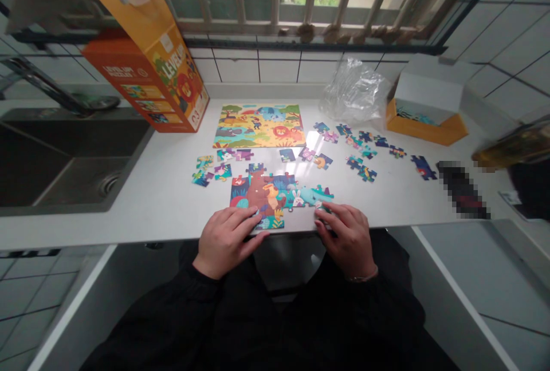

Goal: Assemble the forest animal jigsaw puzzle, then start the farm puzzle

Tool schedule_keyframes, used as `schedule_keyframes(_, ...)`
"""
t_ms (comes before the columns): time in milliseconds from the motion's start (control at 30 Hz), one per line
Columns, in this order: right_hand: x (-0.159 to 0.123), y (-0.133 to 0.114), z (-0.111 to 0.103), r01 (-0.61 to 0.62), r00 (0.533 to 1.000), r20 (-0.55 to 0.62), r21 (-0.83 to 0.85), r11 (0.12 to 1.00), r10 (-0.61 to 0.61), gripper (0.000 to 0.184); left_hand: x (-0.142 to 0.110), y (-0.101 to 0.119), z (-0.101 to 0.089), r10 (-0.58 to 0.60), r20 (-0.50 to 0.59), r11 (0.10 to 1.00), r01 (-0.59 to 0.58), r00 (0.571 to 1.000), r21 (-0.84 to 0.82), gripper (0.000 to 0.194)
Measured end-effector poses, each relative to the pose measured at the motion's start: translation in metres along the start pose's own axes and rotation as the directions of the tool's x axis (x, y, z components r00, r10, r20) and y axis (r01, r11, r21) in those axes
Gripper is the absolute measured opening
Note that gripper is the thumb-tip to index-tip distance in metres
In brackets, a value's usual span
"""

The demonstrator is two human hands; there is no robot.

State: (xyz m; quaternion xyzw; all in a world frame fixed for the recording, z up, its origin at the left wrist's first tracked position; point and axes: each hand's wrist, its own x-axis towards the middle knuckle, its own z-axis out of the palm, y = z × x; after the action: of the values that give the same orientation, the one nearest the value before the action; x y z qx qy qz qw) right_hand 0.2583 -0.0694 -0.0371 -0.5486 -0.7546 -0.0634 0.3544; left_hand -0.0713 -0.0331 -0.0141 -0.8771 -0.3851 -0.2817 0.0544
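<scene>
A partly joined jigsaw puzzle [262,190] with a brown bear, a white rabbit and a pale blue animal lies near the counter's front edge. My left hand [230,239] rests on its lower left corner, fingers stretched out flat. At the puzzle's right end, my right hand [349,239] pinches a puzzle piece [320,206], mostly covered by the fingers. That piece is beside the pale blue part; whether it is joined, I cannot tell. Loose puzzle pieces [222,172] lie at the upper left, and several more puzzle pieces [367,173] are scattered to the right.
Behind the puzzle lies a finished animal picture board [258,126]. An orange puzzle box [154,90] stands beside the sink [124,188]. At the back right are a crumpled clear plastic bag [356,93] and an open yellow box [423,129] with pieces inside.
</scene>
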Motion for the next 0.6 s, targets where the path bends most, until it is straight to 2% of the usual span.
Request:
schedule_keyframes(133, -0.002, 0.001, 0.002, -0.005, 1.000, -0.012, -0.008, 1.000, 0.005, 0.019, 0.002, 0.002, -0.004, -0.008, 0.020, 0.998, 0.009, 1.000, -0.063, 0.033)
schedule_keyframes(233, -0.002, 0.001, 0.003, -0.010, 1.000, -0.030, -0.006, 1.000, 0.010, 0.019, 0.016, -0.005, -0.012, -0.051, 0.055, 0.988, 0.058, 0.997, -0.140, 0.021)
schedule_keyframes(300, -0.002, 0.001, 0.003, -0.015, 0.999, -0.039, -0.006, 1.000, 0.014, 0.019, 0.033, -0.021, -0.017, -0.138, 0.053, 0.987, 0.142, 0.989, -0.081, 0.022)
schedule_keyframes(367, -0.002, 0.001, 0.003, -0.024, 0.999, -0.041, -0.006, 1.000, 0.023, 0.020, 0.053, -0.045, -0.020, -0.229, 0.083, 0.972, 0.223, 0.970, 0.076, 0.032)
schedule_keyframes(400, -0.002, 0.001, 0.004, -0.030, 0.999, -0.039, -0.004, 1.000, 0.030, 0.022, 0.064, -0.060, -0.020, -0.300, 0.112, 0.947, 0.280, 0.947, 0.159, 0.037)
schedule_keyframes(500, -0.003, 0.001, 0.004, -0.043, 0.998, -0.039, 0.003, 0.999, 0.043, 0.025, 0.094, -0.103, -0.020, -0.522, 0.194, 0.829, 0.442, 0.830, 0.342, 0.057)
schedule_keyframes(600, -0.002, 0.001, 0.003, -0.044, 0.998, -0.045, 0.005, 0.999, 0.044, 0.024, 0.115, -0.135, -0.019, -0.592, 0.325, 0.794, 0.464, 0.738, 0.393, 0.056)
